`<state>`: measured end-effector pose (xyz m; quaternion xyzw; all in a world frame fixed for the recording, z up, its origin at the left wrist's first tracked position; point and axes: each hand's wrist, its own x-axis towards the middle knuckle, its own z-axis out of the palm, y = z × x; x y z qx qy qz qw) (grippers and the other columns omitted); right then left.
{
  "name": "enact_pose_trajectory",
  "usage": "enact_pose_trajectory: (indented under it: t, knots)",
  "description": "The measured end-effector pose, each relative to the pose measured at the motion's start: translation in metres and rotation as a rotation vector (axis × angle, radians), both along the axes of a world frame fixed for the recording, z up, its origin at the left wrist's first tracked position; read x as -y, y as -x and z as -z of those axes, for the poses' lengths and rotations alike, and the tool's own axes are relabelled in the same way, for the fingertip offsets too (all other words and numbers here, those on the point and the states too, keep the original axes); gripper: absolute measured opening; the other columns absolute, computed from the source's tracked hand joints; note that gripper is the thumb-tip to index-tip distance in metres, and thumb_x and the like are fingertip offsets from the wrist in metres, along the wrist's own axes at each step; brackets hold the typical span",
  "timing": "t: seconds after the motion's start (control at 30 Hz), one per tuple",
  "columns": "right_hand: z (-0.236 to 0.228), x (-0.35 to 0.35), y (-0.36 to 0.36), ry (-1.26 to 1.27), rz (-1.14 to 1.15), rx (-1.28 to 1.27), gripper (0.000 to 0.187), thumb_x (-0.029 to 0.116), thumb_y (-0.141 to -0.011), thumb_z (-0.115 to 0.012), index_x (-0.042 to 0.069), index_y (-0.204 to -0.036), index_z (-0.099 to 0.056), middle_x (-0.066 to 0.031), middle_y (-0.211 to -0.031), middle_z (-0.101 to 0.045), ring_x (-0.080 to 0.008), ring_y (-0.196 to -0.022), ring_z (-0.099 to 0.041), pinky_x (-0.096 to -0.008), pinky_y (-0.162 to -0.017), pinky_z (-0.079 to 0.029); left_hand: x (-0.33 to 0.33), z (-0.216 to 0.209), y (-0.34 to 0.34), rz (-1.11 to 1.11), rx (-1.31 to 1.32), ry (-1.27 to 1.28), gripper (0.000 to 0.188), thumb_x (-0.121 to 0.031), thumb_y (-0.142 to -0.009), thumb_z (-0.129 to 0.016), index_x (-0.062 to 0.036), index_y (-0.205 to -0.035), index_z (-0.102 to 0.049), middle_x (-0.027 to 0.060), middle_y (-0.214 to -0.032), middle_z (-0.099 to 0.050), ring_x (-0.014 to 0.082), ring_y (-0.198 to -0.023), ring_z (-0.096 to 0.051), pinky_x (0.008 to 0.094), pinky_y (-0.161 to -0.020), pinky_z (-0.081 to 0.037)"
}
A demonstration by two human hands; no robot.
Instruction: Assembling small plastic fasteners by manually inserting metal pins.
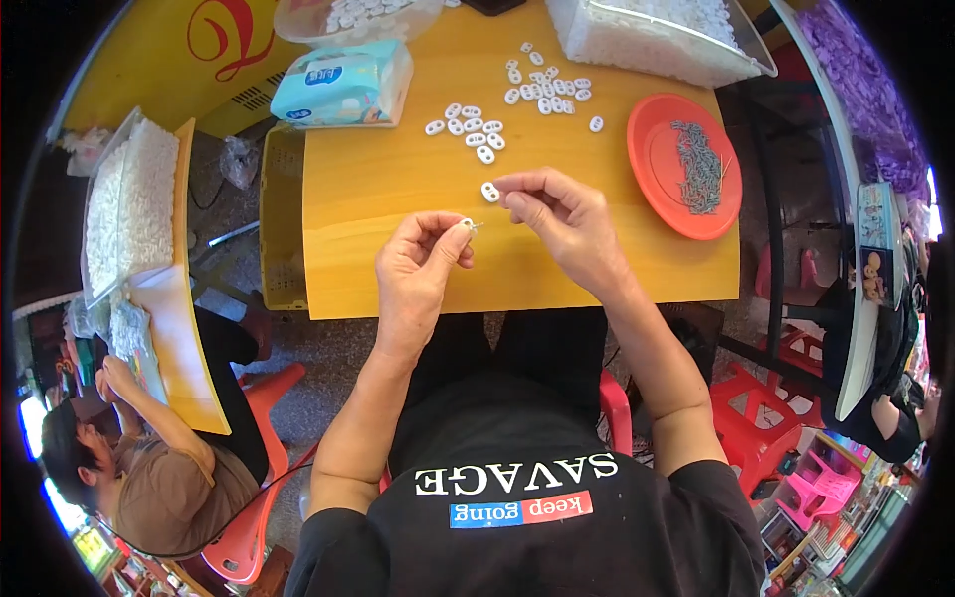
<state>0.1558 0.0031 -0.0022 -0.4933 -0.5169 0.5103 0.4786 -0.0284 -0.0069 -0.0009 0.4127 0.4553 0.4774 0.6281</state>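
Observation:
Over the yellow table (pixel 398 269), my left hand (pixel 423 259) pinches a small white plastic piece (pixel 467 224) between thumb and fingertips. A thin grey metal bit sticks out of it toward the right. Just above and to the right, my right hand (pixel 567 224) grips the edge of a white oval plastic piece with two holes (pixel 489 192). The two pieces are apart. Beyond my hands lie several similar white oval pieces (pixel 475 140) in a loose group. Another scattered group of white ovals (pixel 545 90) is farther back.
On the right, a red plate (pixel 652 169) bears a heap of small grey metal parts (pixel 701 164). A blue tissue pack (pixel 343 85) stands at the back left. A clear bin of white parts (pixel 657 45) fills the far right corner. At left, another person (pixel 179 478) sits working.

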Motion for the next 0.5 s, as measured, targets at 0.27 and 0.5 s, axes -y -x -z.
enact_pose_trajectory:
  t: [0.27, 0.5]
  knots:
    - [-0.009, 0.008, 0.014, -0.227, -0.009, 0.021, 0.016, 0.002, -0.088, -0.067, -0.004, -0.103, -0.068, -0.0099, -0.096, -0.066, -0.0156, -0.088, -0.066, -0.0279, -0.078, -0.054, 0.003, -0.007, -0.001, -0.008, 0.092, -0.004, 0.012, -0.007, -0.094, -0.064, 0.0009, -0.102, -0.06, 0.0036, -0.086, -0.062, 0.0082, -0.075, -0.058, 0.0226, -0.07, -0.05]
    - [-0.013, 0.014, 0.017, -0.196, -0.003, 0.006, 0.017, -0.001, -0.088, -0.066, -0.003, -0.105, -0.067, -0.0083, -0.094, -0.065, -0.0138, -0.087, -0.065, -0.0273, -0.078, -0.054, 0.006, -0.014, -0.007, -0.011, 0.067, -0.059, 0.01, -0.007, -0.094, -0.064, -0.0006, -0.101, -0.06, 0.0021, -0.086, -0.062, 0.0073, -0.075, -0.058, 0.0222, -0.07, -0.05]
